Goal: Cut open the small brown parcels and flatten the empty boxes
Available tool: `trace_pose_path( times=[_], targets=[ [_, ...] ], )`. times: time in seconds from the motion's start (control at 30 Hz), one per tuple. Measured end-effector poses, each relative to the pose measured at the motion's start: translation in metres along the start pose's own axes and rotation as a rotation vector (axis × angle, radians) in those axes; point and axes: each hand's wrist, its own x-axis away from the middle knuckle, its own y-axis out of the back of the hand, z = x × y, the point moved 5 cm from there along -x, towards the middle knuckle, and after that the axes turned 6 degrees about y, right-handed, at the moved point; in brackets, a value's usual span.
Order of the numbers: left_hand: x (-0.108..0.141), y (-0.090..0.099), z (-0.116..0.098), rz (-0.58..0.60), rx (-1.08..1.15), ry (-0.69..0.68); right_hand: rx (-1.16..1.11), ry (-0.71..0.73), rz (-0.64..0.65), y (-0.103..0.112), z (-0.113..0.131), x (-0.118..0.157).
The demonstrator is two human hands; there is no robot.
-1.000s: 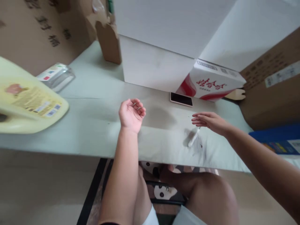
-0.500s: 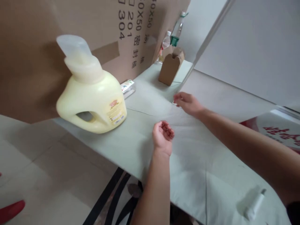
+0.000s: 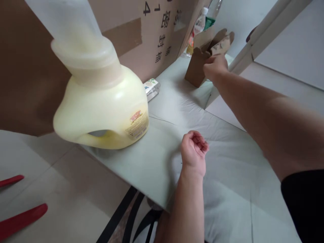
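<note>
At the far end of the table, my right hand (image 3: 216, 66) is closed at the near rim of a small brown cardboard box (image 3: 196, 67), its fingertips pressed on the box edge. A printed, lighter piece (image 3: 221, 45) shows at the box's top, just above those fingers. Whether anything small sits in the fingers is hidden. Palm up, my left hand (image 3: 194, 150) hovers over or rests on the pale cloth with fingers loosely curled and nothing in them. To its left stands a big pale-yellow detergent bottle (image 3: 101, 104) with a clear cap (image 3: 68, 23).
A large printed carton (image 3: 162, 20) walls off the left back. Beside it lies a small clear package (image 3: 152, 89). Plastic bottles (image 3: 199, 23) stand behind the cardboard box. A white panel (image 3: 286, 47) borders the right. Red objects (image 3: 24, 216) lie at lower left.
My right hand has moved from the table's far edge, where it held a small whitish thing, up to the cardboard box. The view has come closer; my left hand keeps its curled pose.
</note>
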Motion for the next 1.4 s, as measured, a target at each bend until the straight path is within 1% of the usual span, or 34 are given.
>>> trace_pose_path(
  times=[0.03,0.07,0.13,0.17,0.2,0.27,0.3,0.33,0.37,0.4,0.43,0.47,0.5,0.53,0.6,0.67,0.73,0.77,0.83,0.87,0.93,0.97,1.03,1.07,1.1,1.2,1.23,1.27,1.33,1.4],
  targets=[
    [0.001,0.0,0.0,0.003,-0.011,-0.003,0.019,-0.054,-0.007,0.006,0.01,0.012],
    [0.001,0.001,-0.001,0.003,-0.023,-0.014,0.037,-0.076,-0.002,0.014,0.024,0.026],
    [0.002,0.007,-0.005,-0.031,-0.057,-0.09,0.017,-0.02,0.043,0.034,0.055,0.063],
    [0.003,0.011,-0.009,-0.068,-0.081,-0.17,-0.021,0.015,0.061,0.048,0.07,0.087],
    [0.005,0.016,-0.015,-0.118,-0.119,-0.282,-0.056,0.038,0.055,0.065,0.083,0.112],
    [0.015,0.025,-0.03,-0.232,-0.226,-0.57,-0.12,0.033,0.012,0.103,0.1,0.169],
    [0.022,0.027,-0.038,-0.276,-0.312,-0.718,-0.155,0.017,-0.03,0.124,0.105,0.199],
    [0.029,0.031,-0.043,-0.327,-0.345,-0.827,-0.2,-0.007,-0.086,0.145,0.107,0.229],
    [0.035,0.031,-0.046,-0.327,-0.376,-0.907,-0.247,-0.05,-0.148,0.165,0.106,0.26],
    [0.041,0.032,-0.048,-0.308,-0.401,-0.961,-0.304,-0.124,-0.22,0.185,0.102,0.292],
    [0.045,0.031,-0.047,-0.262,-0.422,-0.987,-0.342,-0.198,-0.243,0.202,0.098,0.323],
    [0.048,0.028,-0.044,-0.184,-0.454,-0.988,-0.361,-0.257,-0.238,0.218,0.094,0.353],
    [0.05,0.024,-0.038,-0.089,-0.493,-0.97,-0.364,-0.267,-0.262,0.236,0.092,0.382],
    [0.052,0.018,-0.029,0.017,-0.537,-0.936,-0.348,-0.303,-0.259,0.251,0.089,0.41],
    [0.055,0.006,-0.002,0.227,-0.622,-0.833,-0.271,-0.316,-0.275,0.283,0.086,0.46],
    [0.059,-0.008,0.031,0.385,-0.677,-0.718,-0.17,-0.28,-0.187,0.306,0.086,0.501],
    [0.063,-0.021,0.065,0.508,-0.692,-0.601,-0.11,-0.245,-0.095,0.321,0.086,0.532],
    [0.065,-0.027,0.08,0.563,-0.682,-0.561,-0.097,-0.243,-0.075,0.326,0.085,0.543],
    [0.07,-0.038,0.104,0.648,-0.645,-0.536,-0.104,-0.287,-0.093,0.33,0.078,0.556],
    [0.071,-0.042,0.114,0.679,-0.634,-0.55,-0.122,-0.321,-0.135,0.331,0.071,0.557],
    [0.072,-0.048,0.129,0.705,-0.671,-0.601,-0.193,-0.379,-0.223,0.327,0.055,0.55],
    [0.07,-0.05,0.135,0.704,-0.721,-0.627,-0.222,-0.377,-0.304,0.326,0.047,0.543],
    [0.065,-0.052,0.145,0.678,-0.842,-0.701,-0.218,-0.344,-0.327,0.317,0.032,0.525],
    [0.061,-0.051,0.147,0.645,-0.896,-0.751,-0.182,-0.326,-0.36,0.314,0.025,0.517],
    [0.057,-0.05,0.148,0.602,-0.937,-0.805,-0.148,-0.31,-0.419,0.312,0.021,0.511],
    [0.045,-0.047,0.148,0.482,-0.998,-0.938,-0.147,-0.318,-0.617,0.307,0.013,0.51],
    [0.042,-0.046,0.148,0.463,-1.009,-0.967,-0.197,-0.327,-0.642,0.305,0.012,0.512],
    [0.041,-0.046,0.148,0.456,-1.02,-0.991,-0.267,-0.324,-0.625,0.302,0.012,0.515],
    [0.039,-0.046,0.149,0.447,-1.066,-1.032,-0.414,-0.276,-0.524,0.297,0.014,0.518],
    [0.039,-0.045,0.152,0.43,-1.142,-1.06,-0.499,-0.223,-0.437,0.297,0.017,0.52]
  ],
)
